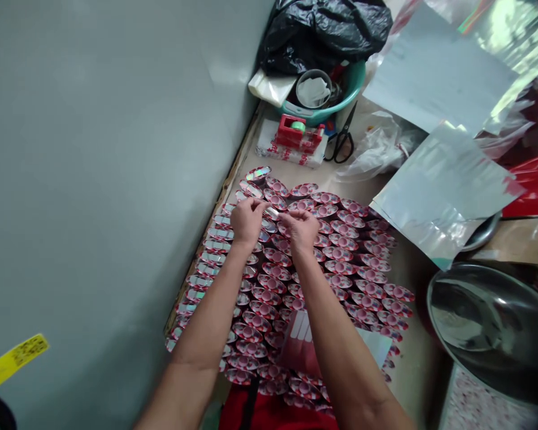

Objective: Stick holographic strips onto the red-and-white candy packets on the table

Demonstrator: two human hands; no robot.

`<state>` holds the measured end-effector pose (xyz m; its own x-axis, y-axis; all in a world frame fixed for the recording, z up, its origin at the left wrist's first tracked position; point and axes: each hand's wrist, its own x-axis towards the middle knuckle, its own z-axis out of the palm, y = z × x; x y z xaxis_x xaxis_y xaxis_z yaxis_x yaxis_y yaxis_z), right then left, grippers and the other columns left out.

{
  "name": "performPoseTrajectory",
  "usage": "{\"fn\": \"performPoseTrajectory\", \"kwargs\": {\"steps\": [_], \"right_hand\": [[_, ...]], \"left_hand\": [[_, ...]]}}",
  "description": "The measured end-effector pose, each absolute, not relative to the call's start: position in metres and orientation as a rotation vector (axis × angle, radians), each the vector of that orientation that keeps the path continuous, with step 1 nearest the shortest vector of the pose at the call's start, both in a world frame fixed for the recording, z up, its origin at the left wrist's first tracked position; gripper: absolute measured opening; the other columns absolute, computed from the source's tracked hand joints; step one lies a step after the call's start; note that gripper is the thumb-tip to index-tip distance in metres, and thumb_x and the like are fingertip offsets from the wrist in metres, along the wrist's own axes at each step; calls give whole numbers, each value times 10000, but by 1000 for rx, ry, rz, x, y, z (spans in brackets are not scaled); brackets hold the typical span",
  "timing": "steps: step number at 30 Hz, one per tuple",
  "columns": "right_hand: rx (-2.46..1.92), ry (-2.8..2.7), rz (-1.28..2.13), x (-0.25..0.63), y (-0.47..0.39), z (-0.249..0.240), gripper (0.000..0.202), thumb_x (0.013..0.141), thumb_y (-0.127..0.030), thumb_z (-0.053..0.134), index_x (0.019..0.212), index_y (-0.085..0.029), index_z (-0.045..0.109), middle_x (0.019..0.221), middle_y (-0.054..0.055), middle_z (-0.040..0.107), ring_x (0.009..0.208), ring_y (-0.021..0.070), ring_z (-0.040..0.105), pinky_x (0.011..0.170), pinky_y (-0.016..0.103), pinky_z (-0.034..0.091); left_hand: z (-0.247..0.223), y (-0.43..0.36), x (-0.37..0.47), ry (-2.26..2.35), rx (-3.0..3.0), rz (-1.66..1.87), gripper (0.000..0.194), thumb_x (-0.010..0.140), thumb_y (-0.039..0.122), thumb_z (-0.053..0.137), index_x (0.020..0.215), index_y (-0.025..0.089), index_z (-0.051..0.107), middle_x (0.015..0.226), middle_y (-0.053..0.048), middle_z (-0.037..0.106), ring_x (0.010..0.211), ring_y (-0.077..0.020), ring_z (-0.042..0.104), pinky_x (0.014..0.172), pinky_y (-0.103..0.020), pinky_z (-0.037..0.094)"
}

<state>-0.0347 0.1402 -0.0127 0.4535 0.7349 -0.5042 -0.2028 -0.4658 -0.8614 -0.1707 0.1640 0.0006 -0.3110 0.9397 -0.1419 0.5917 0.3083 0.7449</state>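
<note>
Rows of oval red-and-pink printed cards [339, 267] cover the table. Those in the columns toward the wall carry shiny silvery strips [217, 246]. Over the upper part of the rows, my left hand [246, 222] and my right hand [302, 229] face each other with fingers pinched. Between their fingertips is a small silvery strip [272, 212], one end at each hand. Whether it touches the card under it is hard to tell. Beneath my right forearm lies a sheet with white strips [301, 326], partly hidden.
A grey wall [116, 119] borders the table's left. At the back are a red tape dispenser [299, 132], black scissors [342, 143] and a teal basin [353, 83] under a black plastic bag [327, 30]. Pale sheets [446, 191] and a large metal bowl [488, 322] crowd the right.
</note>
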Motion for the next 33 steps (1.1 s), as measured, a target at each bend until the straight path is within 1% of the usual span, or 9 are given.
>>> {"fn": "performPoseTrajectory", "kwargs": {"steps": [3, 5, 10, 17, 24, 27, 29, 31, 33], "right_hand": [[-1909, -623, 954, -43, 158, -17, 304, 559, -319, 858, 718, -219, 620, 674, -27, 668, 647, 181, 624, 665, 301, 483], [-2006, -725, 862, -45, 168, -16, 272, 590, -306, 844, 705, -227, 611, 696, -22, 675, 683, 188, 623, 701, 304, 476], [-2096, -863, 779, -44, 179, -14, 251, 648, -302, 799, 722, -243, 567, 742, -22, 687, 716, 193, 620, 731, 300, 451], [-2124, -948, 723, -43, 181, -22, 257, 664, -318, 794, 730, -247, 556, 761, -13, 696, 727, 200, 621, 734, 300, 446], [-2182, -1008, 772, -43, 186, -17, 198, 687, -283, 757, 769, -242, 582, 827, 12, 731, 771, 215, 650, 758, 311, 458], [-2254, -1073, 760, -39, 187, -16, 229, 698, -324, 787, 811, -245, 603, 844, 19, 737, 796, 236, 651, 766, 323, 455], [-2311, -1117, 756, -34, 187, -17, 270, 699, -370, 816, 821, -250, 607, 830, 21, 728, 804, 250, 646, 769, 332, 450], [-2332, -1170, 778, -31, 189, -18, 282, 704, -386, 829, 793, -251, 599, 794, 20, 708, 796, 252, 636, 773, 336, 441], [-2323, -1214, 817, -29, 190, -14, 259, 705, -336, 826, 762, -245, 590, 761, 17, 685, 785, 244, 624, 774, 333, 429]], "left_hand": [[-5, 193, -169, 2026, 1641, 686, 159, 882, 339, 787, 783, 217, 759, 940, -66, 742, 917, -234, 647, 846, -348, 469], [-9, 207, -168, 2033, 1774, 616, 144, 881, 340, 793, 803, 222, 765, 1035, -90, 725, 1033, -268, 627, 921, -381, 467], [-15, 219, -163, 2084, 1876, 449, 170, 907, 404, 759, 870, 240, 782, 1154, -107, 676, 1156, -314, 569, 964, -439, 449], [-17, 219, -159, 2106, 1889, 340, 220, 932, 465, 712, 926, 255, 776, 1224, -113, 645, 1212, -330, 532, 961, -459, 444], [-16, 217, -158, 2125, 1896, 312, 222, 949, 461, 687, 959, 254, 768, 1253, -120, 634, 1219, -337, 535, 991, -471, 453], [-15, 214, -157, 2137, 1891, 329, 253, 953, 477, 676, 990, 238, 750, 1271, -126, 624, 1229, -343, 539, 1000, -469, 462], [-16, 213, -157, 2188, 1857, 397, 336, 920, 509, 714, 1109, 231, 720, 1316, -142, 604, 1239, -347, 538, 1014, -466, 465], [-18, 215, -157, 2259, 1808, 480, 490, 853, 538, 785, 1215, 227, 672, 1357, -164, 587, 1251, -359, 538, 1031, -474, 466], [-19, 223, -160, 2274, 1784, 480, 514, 787, 532, 850, 1165, 231, 677, 1338, -171, 604, 1251, -380, 543, 1042, -506, 465]]}}
